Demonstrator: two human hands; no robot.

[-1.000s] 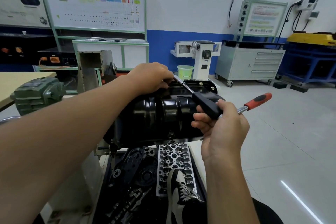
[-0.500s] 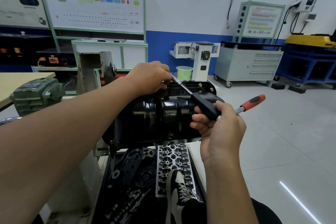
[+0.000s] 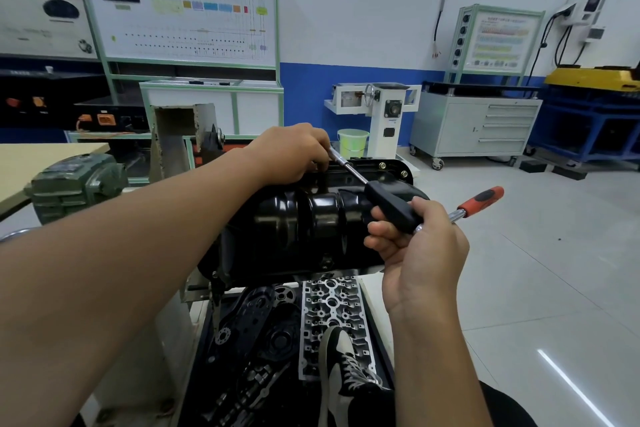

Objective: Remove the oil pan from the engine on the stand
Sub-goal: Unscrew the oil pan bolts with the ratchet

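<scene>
The glossy black oil pan sits on top of the engine on the stand, in the middle of the view, its ribbed belly facing the camera and its flange along the far edge, where brass-coloured bolts stand in the rim at the far right corner. Below it, a dark tray on the stand's lower level holds a silver cylinder head lying flat, black covers beside it on the left, and a camshaft running toward the near edge; a black-and-white sneaker rests over the near end of the cylinder head. The left hand reaches across the pan's top, fingers curled down over the far flange and around the tip of a driver shaft; the fingertips are hidden, so what they touch there cannot be told. The right hand is closed around the black handle of that driver, thumb along its side, and also clamps a ratchet wrench with an orange grip that sticks out to the right behind the knuckles. To the left stands a green gearbox beside a wooden tabletop. Farther back are a green bucket on the floor, a white machine, a grey drawer cabinet on casters and white display boards against the blue-and-white wall.
</scene>
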